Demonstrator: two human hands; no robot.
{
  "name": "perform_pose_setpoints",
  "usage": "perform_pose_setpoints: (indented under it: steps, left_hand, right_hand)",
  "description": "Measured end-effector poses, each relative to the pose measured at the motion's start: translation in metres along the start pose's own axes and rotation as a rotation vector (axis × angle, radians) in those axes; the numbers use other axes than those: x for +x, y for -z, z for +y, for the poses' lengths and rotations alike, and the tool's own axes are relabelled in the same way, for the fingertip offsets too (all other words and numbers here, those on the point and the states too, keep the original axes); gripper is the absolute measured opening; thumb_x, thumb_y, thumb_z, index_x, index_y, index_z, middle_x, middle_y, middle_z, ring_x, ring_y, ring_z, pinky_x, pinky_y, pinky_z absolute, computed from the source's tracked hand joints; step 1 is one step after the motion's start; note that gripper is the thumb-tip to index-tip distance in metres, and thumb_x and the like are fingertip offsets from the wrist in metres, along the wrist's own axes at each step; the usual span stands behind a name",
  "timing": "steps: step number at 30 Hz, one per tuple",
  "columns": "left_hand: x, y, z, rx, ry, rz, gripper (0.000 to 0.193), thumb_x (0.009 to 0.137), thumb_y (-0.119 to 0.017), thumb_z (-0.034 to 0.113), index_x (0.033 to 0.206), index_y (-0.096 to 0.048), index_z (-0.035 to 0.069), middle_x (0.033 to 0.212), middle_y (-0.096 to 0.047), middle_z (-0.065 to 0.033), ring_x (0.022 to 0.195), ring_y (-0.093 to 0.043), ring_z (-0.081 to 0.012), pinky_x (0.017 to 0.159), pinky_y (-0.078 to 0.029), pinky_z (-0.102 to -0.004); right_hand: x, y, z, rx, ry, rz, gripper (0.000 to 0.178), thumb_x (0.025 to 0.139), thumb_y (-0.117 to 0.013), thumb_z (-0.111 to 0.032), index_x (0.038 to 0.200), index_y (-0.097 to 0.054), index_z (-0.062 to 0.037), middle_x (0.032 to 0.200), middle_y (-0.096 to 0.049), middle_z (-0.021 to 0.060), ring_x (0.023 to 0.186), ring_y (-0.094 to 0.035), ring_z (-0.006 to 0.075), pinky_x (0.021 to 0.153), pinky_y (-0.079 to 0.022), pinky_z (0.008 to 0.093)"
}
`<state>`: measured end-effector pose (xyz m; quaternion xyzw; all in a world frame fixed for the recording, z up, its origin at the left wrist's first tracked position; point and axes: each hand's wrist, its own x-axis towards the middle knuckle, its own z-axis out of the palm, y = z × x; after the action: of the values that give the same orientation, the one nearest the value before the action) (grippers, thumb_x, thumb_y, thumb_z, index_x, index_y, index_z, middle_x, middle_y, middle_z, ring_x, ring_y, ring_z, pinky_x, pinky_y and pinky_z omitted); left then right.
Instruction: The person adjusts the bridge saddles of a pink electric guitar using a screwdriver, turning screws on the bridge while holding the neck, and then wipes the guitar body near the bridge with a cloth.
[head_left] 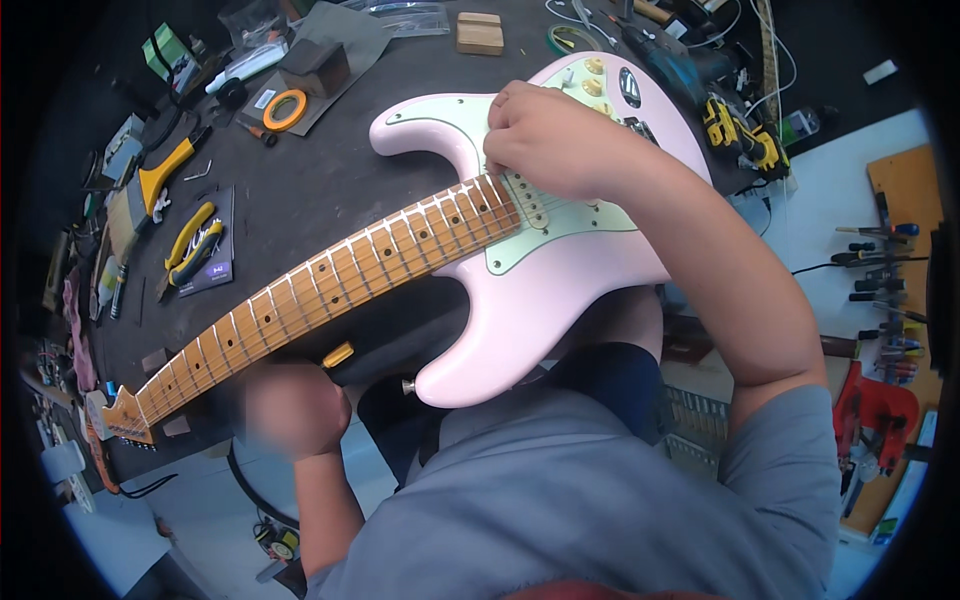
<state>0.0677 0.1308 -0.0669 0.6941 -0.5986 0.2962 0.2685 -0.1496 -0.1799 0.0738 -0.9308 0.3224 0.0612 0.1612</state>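
A pale pink electric guitar (515, 335) with a mint-green pickguard lies on the bench edge and over my lap, its neck (330, 275) slanting down to the left. My right hand (545, 140) rests over the body at the neck's end, fingers curled in by the strings; whatever they pinch is hidden beneath them. Cream knobs (594, 66) sit just beyond it. My left hand (297, 410) is below the neck, toward the headstock (125, 418), its fingers smeared by blur. A small yellow object (340, 354) lies near it.
Yellow-handled pliers (192, 245), a brush (165, 170) and an orange tape roll (285, 111) lie left on the dark bench (330, 185). Wooden blocks (480, 34) are at the back. A drill (690, 75) stands beyond the guitar body. Screwdrivers (895, 350) hang at right.
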Motion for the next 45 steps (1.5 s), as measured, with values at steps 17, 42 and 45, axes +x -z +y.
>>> perform_pose_setpoints:
  steps: [17,42,45]
  left_hand:
    - [-0.011,-0.001,-0.002,0.047,0.052,-0.152,0.034,0.09,-0.051,0.019,0.103,-0.064,-0.01,0.099,-0.068,-0.0242,0.087,-0.064,-0.0373,0.076,-0.051,-0.0436]
    - [0.12,0.055,0.085,0.039,0.169,-0.773,0.029,0.102,-0.064,0.022,0.088,-0.06,-0.004,0.081,-0.06,-0.0085,0.074,-0.059,-0.0202,0.071,-0.048,-0.0334]
    - [0.193,0.064,0.069,-0.237,0.241,-0.763,0.031,0.106,-0.057,0.02,0.084,-0.058,-0.003,0.08,-0.059,-0.0081,0.074,-0.056,-0.0178,0.069,-0.045,-0.0324]
  right_hand:
    - [-0.149,-0.074,0.041,0.666,0.462,0.423,0.017,0.074,-0.074,-0.008,0.081,-0.059,-0.0059,0.082,-0.057,0.0076,0.075,-0.059,0.0258,0.07,-0.047,0.0366]
    - [-0.135,-0.107,0.072,0.548,0.827,0.598,0.013,0.062,-0.063,-0.022,0.061,-0.059,-0.0097,0.063,-0.051,0.002,0.07,-0.052,0.0187,0.067,-0.041,0.0317]
    - [-0.139,-0.102,0.072,0.535,0.854,0.555,0.013,0.063,-0.063,-0.021,0.062,-0.057,-0.0105,0.064,-0.049,0.0014,0.072,-0.052,0.0186,0.068,-0.041,0.0315]
